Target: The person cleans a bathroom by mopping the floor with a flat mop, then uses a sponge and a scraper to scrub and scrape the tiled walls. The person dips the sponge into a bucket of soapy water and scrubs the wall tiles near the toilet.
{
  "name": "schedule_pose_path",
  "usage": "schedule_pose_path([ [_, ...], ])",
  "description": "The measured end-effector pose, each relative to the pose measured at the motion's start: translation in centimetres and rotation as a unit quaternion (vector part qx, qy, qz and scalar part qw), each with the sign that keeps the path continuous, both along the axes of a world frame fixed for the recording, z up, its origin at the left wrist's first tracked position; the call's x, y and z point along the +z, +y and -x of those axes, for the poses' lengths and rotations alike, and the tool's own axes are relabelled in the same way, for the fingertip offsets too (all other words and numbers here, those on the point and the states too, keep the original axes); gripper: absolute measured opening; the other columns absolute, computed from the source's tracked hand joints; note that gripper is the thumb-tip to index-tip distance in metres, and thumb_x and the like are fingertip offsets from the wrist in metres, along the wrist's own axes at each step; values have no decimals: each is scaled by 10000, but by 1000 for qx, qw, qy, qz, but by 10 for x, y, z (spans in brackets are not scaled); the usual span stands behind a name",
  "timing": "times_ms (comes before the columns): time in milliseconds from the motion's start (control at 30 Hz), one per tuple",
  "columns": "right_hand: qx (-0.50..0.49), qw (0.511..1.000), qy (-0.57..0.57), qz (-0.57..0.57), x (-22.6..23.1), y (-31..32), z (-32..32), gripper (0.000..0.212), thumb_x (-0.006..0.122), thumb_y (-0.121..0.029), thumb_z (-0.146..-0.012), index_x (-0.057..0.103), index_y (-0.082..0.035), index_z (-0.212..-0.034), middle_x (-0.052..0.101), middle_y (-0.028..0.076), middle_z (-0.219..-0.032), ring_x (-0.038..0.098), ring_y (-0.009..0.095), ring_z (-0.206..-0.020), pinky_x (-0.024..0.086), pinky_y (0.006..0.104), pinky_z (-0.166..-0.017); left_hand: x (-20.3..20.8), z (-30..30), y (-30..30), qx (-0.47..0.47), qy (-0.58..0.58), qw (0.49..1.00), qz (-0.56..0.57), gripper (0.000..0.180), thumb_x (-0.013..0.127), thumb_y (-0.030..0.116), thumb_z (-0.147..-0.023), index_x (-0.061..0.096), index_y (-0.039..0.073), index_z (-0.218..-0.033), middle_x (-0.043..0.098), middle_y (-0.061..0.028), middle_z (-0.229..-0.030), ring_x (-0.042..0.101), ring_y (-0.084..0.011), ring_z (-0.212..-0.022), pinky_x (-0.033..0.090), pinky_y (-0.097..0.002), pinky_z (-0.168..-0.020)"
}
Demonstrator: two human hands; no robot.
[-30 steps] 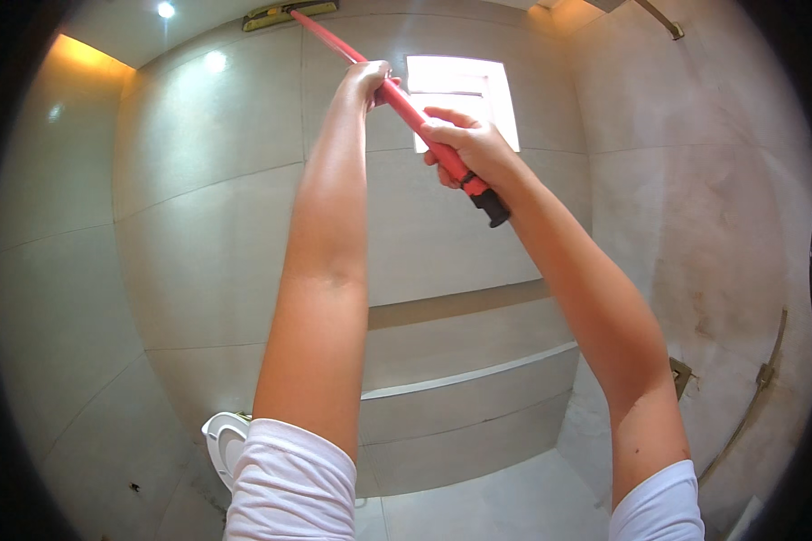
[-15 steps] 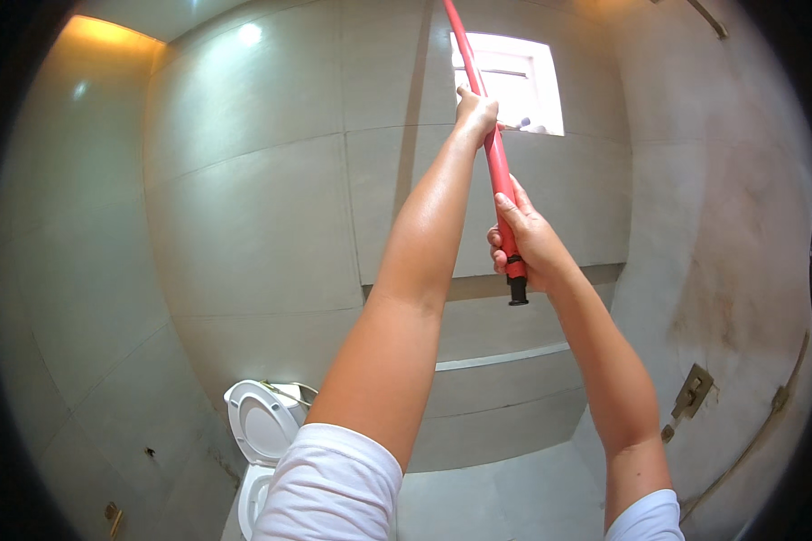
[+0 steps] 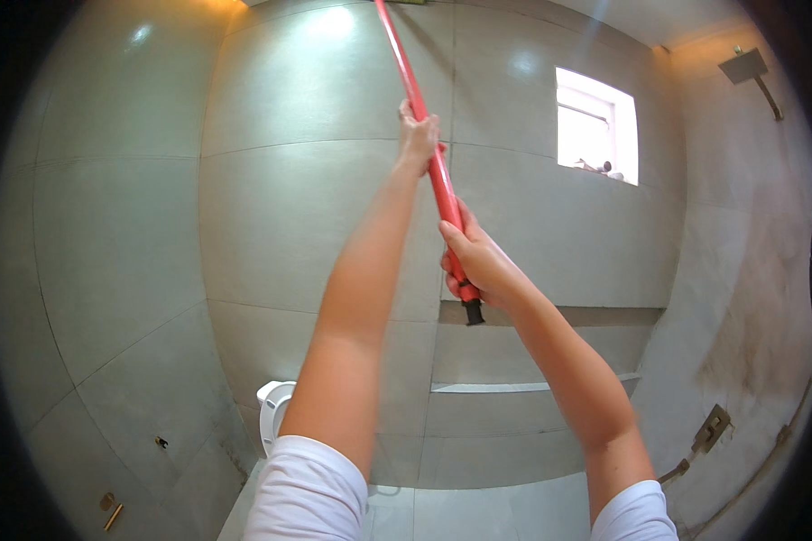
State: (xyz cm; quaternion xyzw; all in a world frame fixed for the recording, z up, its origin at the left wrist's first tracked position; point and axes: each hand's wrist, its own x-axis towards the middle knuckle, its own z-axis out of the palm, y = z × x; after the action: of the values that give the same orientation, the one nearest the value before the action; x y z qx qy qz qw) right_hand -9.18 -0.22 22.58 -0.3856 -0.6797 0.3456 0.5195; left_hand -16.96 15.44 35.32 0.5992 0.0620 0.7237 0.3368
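Observation:
A long red pole [image 3: 399,56] with a black end cap slants from upper left down to the middle of the view. My left hand [image 3: 418,142] is closed around it higher up, with that arm stretched out. Lower down, my right hand [image 3: 483,257] grips the pole just above its black end. At the top edge a strip of a yellow-green piece [image 3: 410,2] shows beside the pole's upper part; most of it is cut off. A thin shadow falls on the tiled wall [image 3: 325,207] right of the pole.
A small bright window [image 3: 595,131] with objects on its sill opens in the far wall. A ledge [image 3: 496,388] runs below. The toilet [image 3: 273,410] stands low at left, partly behind my arm. On the right wall are a shower head [image 3: 744,67] and a metal fitting [image 3: 713,428].
My view has turned up and to the left, so the window sits further right and the shower head shows. The pole leans further left, both hands still on it.

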Motion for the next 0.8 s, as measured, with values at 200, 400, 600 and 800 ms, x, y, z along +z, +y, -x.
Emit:
schedule_pose_path([
  [200,44,996,-69,-45,60,49,93,493,386,-301,-871,170,-220,-1306,396,25,-600,397,101,-401,369,245,-371,50,131,30,91,3,995,43,450,505,155,-796,225,153,-1148,446,-53,-653,472,-155,-508,434,-303,-407],
  [400,56,994,-29,-85,79,61,106,487,412,-308,-870,223,-199,-1306,427,9,-595,405,76,-397,353,212,-357,76,163,34,165,49,984,54,325,519,129,-761,347,26,-1016,487,-51,-659,523,-151,-560,480,-293,-484],
  [600,-36,989,18,-140,61,42,36,457,449,-285,-856,326,-141,-1271,416,17,-603,379,78,-382,351,209,-344,68,72,31,124,67,990,33,325,507,193,-752,431,-9,-995,512,-84,-738,552,-191,-612,479,-329,-524],
  [800,-82,984,77,-137,-3,-5,-37,463,429,-289,-870,306,-127,-1286,419,10,-577,397,64,-383,353,191,-340,20,-37,-8,-33,104,993,-39,851,431,39,-765,-252,126,-1265,471,-247,-950,555,-241,-518,489,-362,-429],
])
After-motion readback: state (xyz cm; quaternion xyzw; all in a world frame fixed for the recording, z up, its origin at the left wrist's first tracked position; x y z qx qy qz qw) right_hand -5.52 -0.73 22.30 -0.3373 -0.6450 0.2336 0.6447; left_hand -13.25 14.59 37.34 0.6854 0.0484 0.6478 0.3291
